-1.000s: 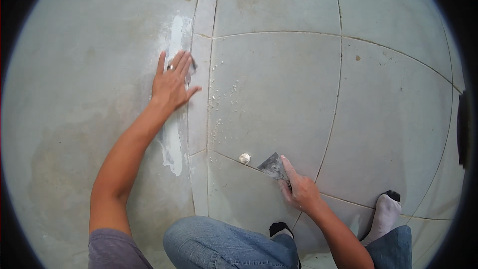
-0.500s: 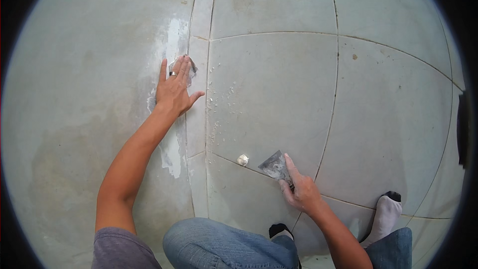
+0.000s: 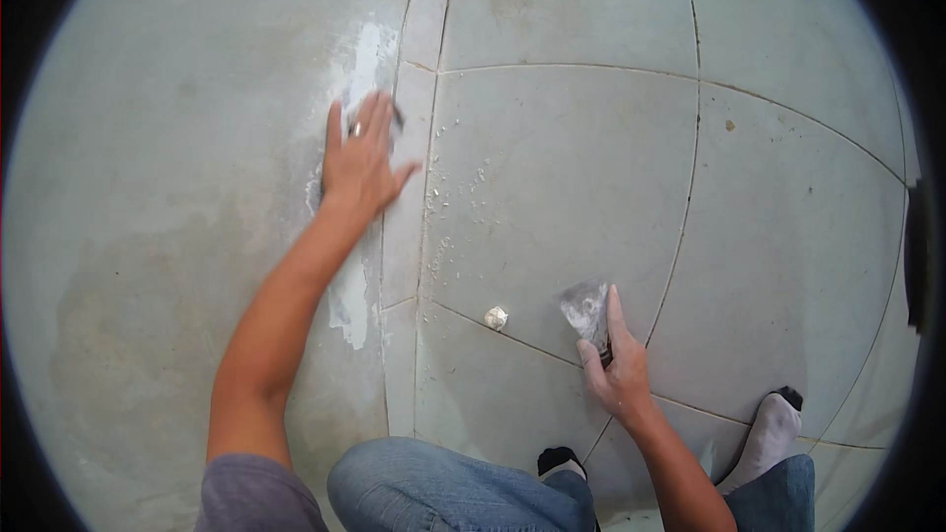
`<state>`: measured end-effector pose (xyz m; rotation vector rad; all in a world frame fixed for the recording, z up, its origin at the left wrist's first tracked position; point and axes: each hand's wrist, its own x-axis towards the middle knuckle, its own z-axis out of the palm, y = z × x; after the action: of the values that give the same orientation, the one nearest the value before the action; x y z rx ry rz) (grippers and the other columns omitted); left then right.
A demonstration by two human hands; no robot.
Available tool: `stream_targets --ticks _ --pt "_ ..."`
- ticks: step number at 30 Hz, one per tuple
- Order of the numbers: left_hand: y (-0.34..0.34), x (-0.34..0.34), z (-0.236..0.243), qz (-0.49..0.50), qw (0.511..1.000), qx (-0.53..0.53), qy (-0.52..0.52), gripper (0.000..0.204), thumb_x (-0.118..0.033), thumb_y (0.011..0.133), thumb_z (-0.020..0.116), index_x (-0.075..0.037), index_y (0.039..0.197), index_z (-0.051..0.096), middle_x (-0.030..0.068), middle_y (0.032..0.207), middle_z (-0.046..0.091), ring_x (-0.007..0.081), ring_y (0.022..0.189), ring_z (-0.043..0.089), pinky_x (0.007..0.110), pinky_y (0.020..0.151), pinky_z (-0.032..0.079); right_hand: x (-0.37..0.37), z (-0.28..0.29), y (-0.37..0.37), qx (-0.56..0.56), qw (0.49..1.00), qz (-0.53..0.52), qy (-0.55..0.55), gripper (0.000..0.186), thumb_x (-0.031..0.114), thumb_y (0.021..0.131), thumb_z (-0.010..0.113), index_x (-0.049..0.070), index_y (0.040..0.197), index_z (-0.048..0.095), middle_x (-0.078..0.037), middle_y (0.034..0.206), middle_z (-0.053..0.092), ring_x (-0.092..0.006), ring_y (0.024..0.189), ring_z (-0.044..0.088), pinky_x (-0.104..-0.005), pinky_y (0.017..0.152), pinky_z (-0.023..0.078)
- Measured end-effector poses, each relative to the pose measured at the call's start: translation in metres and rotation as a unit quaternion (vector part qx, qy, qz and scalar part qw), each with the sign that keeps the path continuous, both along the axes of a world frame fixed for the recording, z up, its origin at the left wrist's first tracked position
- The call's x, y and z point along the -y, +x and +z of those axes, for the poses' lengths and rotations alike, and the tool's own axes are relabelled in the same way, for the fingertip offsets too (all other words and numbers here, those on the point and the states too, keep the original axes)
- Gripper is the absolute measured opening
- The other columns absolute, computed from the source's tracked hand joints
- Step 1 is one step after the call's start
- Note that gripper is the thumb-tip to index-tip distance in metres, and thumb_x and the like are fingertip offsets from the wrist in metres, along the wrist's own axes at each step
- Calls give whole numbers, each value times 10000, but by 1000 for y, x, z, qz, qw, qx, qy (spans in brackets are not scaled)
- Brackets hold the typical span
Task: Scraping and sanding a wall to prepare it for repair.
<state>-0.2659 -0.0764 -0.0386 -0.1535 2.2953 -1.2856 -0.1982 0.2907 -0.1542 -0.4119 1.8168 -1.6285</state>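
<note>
My left hand (image 3: 363,163) lies flat, fingers stretched and thumb out, on a strip of white filler (image 3: 369,57) along the grey wall surface. A dark-edged, thin sheet (image 3: 398,118) peeks out from beneath its fingers; most of it is hidden, so its kind is unclear. More white filler (image 3: 351,300) shows lower down beside the forearm. Over the floor tiles at the right, my right hand (image 3: 619,369) grips a putty knife (image 3: 587,311), its wide metal blade smeared with white and pointing away from me.
A small whitish lump (image 3: 496,317) rests near a tile joint, left of the putty knife. White crumbs (image 3: 443,202) are scattered on the floor tile (image 3: 562,167) beside the narrow tile border (image 3: 403,266). My jeans-covered knee (image 3: 434,483) and socked feet (image 3: 774,433) are at the lower edge.
The putty knife has swung from pointing up-left to more nearly straight ahead, and shifted right with my right hand. My left hand has slid slightly upward along the filler. The whole view has shifted slightly.
</note>
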Motion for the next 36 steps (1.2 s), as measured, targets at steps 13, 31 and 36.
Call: stream_targets --ticks 13,31,36 --pt "178 -69 24 160 976 -87 114 902 -488 820 628 -48 1513 253 50 1605 186 179 1486 128 550 1175 11 251 2 -87 -83 996 25 -9 486 219 998 487 123 1463 384 -172 708 564 -234 593 558 -363 633 470" --pt "291 -124 -38 360 892 -221 162 812 -451 870 587 -51 1506 280 61 1610 174 253 1482 147 586 1151 72 346 10 -135 -34 991 -27 -130 453 281 1021 422 155 1456 429 -18 635 472 -109 436 429 -294 383 392" --pt "290 -126 -48 365 890 -226 153 806 -439 869 588 -41 1501 286 69 1611 168 266 1484 138 599 1148 57 344 39 -156 70 991 -26 -107 452 273 1027 407 133 1456 423 -15 630 459 -111 444 431 -298 381 379"
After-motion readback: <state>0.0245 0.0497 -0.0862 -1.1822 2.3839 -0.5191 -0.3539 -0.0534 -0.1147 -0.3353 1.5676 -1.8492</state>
